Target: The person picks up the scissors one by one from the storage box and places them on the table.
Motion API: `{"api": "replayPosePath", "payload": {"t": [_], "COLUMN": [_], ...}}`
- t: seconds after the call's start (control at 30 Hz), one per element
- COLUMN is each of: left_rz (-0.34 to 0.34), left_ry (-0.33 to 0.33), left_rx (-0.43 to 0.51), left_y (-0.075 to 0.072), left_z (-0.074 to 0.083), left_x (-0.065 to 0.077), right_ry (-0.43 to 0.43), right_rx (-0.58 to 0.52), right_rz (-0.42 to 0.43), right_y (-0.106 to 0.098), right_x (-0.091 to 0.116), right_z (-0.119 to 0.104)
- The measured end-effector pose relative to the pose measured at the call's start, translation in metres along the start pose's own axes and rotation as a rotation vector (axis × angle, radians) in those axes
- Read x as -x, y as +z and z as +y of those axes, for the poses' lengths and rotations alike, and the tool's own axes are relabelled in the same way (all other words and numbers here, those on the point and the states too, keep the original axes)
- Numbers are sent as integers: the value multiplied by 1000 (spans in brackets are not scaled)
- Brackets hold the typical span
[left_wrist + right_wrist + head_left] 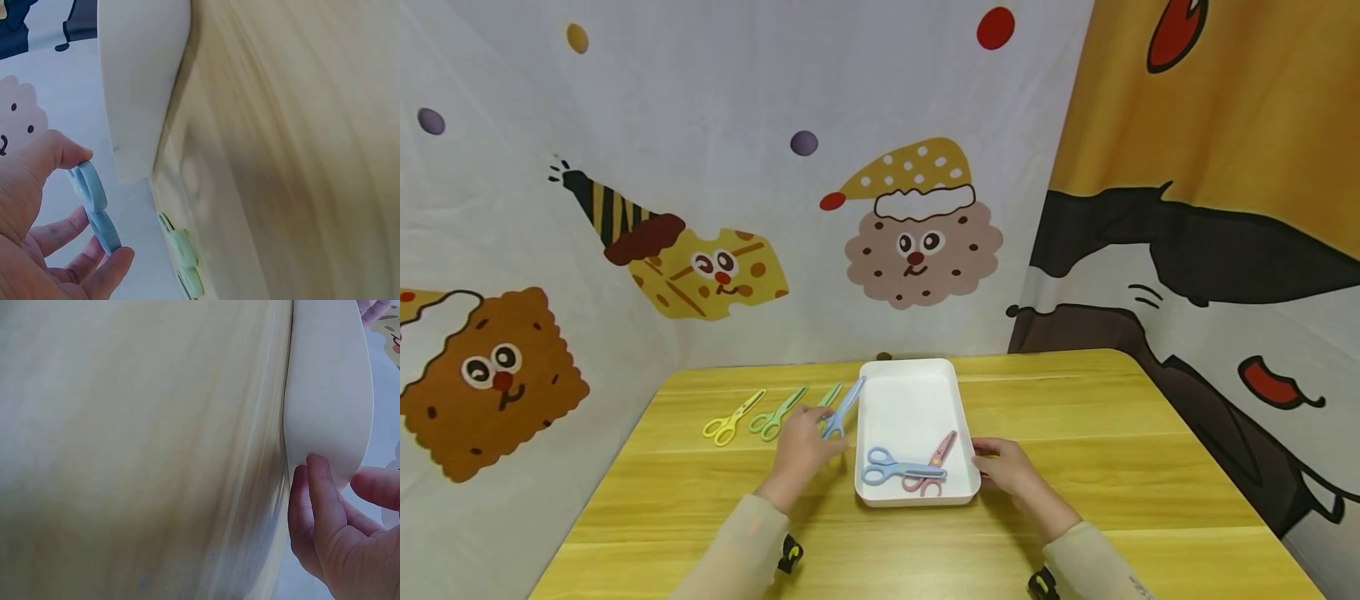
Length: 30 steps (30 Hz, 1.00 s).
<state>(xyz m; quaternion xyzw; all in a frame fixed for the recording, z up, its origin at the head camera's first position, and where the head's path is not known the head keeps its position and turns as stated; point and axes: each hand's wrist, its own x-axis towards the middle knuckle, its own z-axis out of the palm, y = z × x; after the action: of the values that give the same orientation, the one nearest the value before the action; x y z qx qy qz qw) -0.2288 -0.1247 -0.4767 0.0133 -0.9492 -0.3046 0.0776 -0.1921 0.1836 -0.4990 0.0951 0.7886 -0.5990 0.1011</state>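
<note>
My left hand [805,450] pinches a pair of blue scissors [844,410] by the handle loops, left of the white tray [910,392]. Its blades point away, the tip close to the tray's left rim. The left wrist view shows the thumb and fingers at the edges of the blue loops [94,187], raised over the table. At the tray's near right corner, my right hand [1003,467] grips the side, fingertips on the outer wall [331,394] and thumb at the rim. Inside the tray, another pair of blue scissors [898,469] lies across pink scissors [942,448].
Left of the tray, yellow scissors [730,421] and green scissors [778,414] lie on the wooden table [1075,417]. Another green pair [831,394] is partly hidden behind my left hand. A cartoon-printed cloth [737,100] hangs behind the table.
</note>
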Motion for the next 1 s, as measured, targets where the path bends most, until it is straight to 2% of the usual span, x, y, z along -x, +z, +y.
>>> {"api": "replayPosePath", "payload": {"t": [0.37,1.0], "left_rz": [-33,-111], "left_ry": [6,4], "left_rx": [-3,-45], "left_y": [-9,-11], "left_z": [-20,-40], "left_x": [11,29], "right_ry": [6,1], "right_rx": [2,3], "right_rz": [4,-2], "right_y": [0,-1], "right_x": [-1,1], "right_z": [0,-2]}}
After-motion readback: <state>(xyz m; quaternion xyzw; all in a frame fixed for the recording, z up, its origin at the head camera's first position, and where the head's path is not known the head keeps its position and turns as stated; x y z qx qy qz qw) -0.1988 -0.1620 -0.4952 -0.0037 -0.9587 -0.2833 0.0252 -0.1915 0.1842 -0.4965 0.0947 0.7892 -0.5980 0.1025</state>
